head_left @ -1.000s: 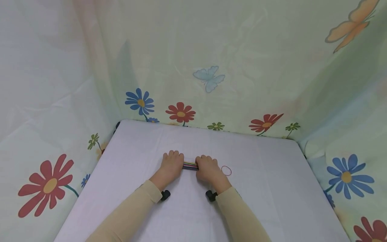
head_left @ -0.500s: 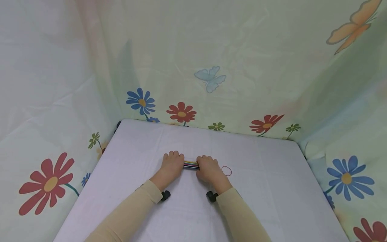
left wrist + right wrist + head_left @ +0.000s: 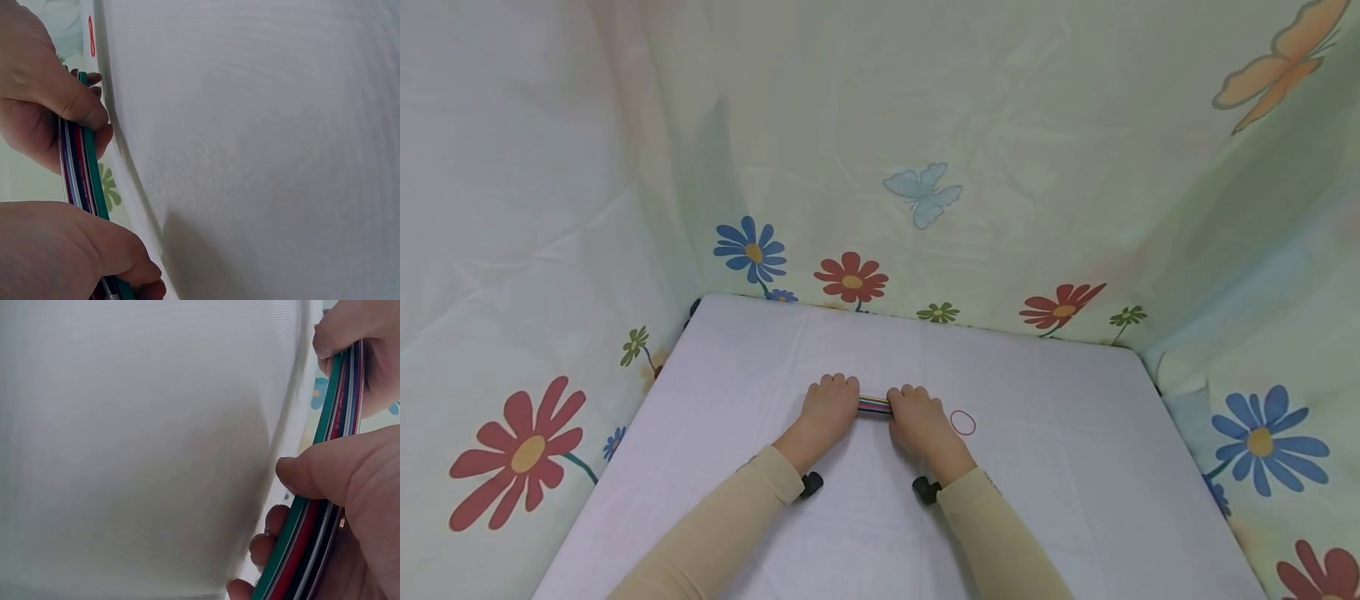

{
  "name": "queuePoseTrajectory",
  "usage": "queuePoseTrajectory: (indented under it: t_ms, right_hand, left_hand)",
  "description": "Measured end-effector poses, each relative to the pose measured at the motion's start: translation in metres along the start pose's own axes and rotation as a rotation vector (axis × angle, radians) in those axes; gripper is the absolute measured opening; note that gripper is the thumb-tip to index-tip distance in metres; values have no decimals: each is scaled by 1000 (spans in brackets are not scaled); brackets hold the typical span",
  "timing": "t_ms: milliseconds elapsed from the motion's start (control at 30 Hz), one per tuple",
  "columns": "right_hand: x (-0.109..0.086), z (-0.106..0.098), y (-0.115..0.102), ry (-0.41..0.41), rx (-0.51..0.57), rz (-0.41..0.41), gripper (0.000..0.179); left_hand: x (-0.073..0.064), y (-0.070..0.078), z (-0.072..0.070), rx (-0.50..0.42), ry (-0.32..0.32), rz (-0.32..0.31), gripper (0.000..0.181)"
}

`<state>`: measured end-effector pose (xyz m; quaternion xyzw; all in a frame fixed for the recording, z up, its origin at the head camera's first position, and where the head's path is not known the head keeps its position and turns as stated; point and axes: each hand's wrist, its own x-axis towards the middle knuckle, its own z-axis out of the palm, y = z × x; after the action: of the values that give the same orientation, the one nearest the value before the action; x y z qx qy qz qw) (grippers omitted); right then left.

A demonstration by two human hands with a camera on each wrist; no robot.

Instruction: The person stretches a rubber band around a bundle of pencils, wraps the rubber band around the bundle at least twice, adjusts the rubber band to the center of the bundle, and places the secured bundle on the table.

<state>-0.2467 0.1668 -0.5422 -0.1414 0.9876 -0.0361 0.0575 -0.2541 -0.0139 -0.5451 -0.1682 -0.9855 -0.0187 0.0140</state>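
A bundle of coloured pencils, green, red, dark blue and silvery lengthwise, spans the gap between both hands. The left hand grips its left end, and the right hand grips its right part. Up close in the right wrist view, the right thumb lies across the pencils and fingertips show at their far side. The left wrist view has the left hand curled round the lower end, its thumb over the pencils. A thin red rubber band lies on the table just right of the right hand.
A white cloth covers the table, its far edge running along a curtain printed with flowers and butterflies. The curtain also encloses the left and right sides. A dark wrist camera sits at the right cuff, another at the left.
Both hands keep their grip on the pencils. The exposed middle of the bundle has turned slightly, and the view has shifted a little.
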Motion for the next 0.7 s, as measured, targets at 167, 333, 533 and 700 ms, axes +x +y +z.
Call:
queuePoseTrajectory:
  t_ms: [167,333,533,700]
  right_hand:
    - [0,-1,-1,9,4,-1,20]
    - [-1,-4,-2,38,17,-9,17]
    - [-5,-7,-4,75,20,-11,14]
    - [-8,-8,-6,100,11,-2,13]
  left_hand:
    - [-1,5,-5,36,9,18,21]
    - [0,9,-4,85,22,61,17]
    - [-2,14,-2,92,65,94,13]
    - [-4,16,0,114,104,84,13]
